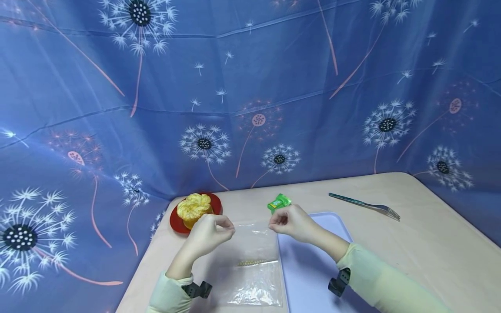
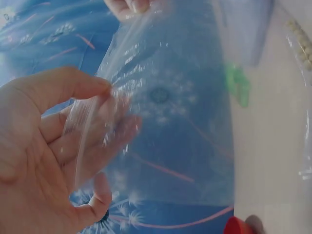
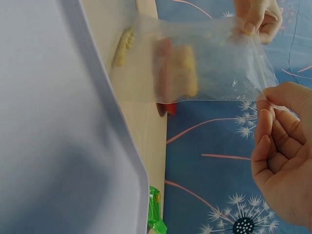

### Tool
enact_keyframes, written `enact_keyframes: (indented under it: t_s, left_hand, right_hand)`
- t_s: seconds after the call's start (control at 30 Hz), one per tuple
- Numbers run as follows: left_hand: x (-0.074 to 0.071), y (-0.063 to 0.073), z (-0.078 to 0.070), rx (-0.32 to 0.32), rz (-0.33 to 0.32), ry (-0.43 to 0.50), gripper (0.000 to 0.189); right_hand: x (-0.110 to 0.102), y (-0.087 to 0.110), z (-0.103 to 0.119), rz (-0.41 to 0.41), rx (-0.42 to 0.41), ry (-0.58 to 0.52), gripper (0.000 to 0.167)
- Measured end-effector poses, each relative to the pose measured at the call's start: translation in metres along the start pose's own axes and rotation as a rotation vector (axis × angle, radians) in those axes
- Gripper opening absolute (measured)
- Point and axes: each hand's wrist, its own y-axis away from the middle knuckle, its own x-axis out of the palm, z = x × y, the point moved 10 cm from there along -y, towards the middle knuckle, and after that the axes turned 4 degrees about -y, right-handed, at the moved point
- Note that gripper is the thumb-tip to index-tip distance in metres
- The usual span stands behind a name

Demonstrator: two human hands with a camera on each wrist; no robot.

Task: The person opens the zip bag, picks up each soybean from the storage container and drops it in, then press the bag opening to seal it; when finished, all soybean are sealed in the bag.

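Observation:
A clear zip-seal plastic bag [image 3: 219,68] is stretched between my two hands, its seal strip along the top edge. With thumb and fingertips, my left hand [image 1: 210,234] pinches one top corner; in the left wrist view its other fingers show through the film. The right hand [image 1: 295,224] pinches the opposite corner. Through the film, the right wrist view shows the red plate and the yellow bread behind. Below my hands lies shiny clear plastic [image 1: 254,284] on the table, with a row of pale beads [image 1: 250,262] by its upper edge.
A lavender tray [image 1: 309,282] lies under my right forearm. At the back left, yellow bread [image 1: 194,208] sits on a red plate [image 1: 214,203]. A green packet [image 1: 279,202] lies beyond the right hand, and a fork [image 1: 364,204] farther right. Blue dandelion-print cloth hangs behind.

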Motion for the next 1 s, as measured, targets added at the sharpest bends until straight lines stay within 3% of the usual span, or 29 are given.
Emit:
enact_keyframes:
  t_s: [0.27,0.53,0.73,1.0]
  left_hand:
    - [-0.006,0.01,0.019,-0.031,0.015,0.139,0.005]
    - [-0.014,0.019,0.036,-0.023,-0.023,0.186,0.009]
    - [-0.014,0.023,0.046,-0.064,-0.03,0.278,0.003]
    - [-0.009,0.025,0.063,-0.126,-0.043,0.418,0.009]
  right_hand:
    - [-0.001,0.0,-0.003,0.008,0.0,-0.005,0.009]
    - [-0.002,-0.001,-0.008,0.02,0.0,-0.014,0.005]
    - [-0.003,0.0,-0.013,0.024,0.01,-0.009,0.004]
    - [-0.005,-0.001,-0.017,0.019,0.032,-0.008,0.004]
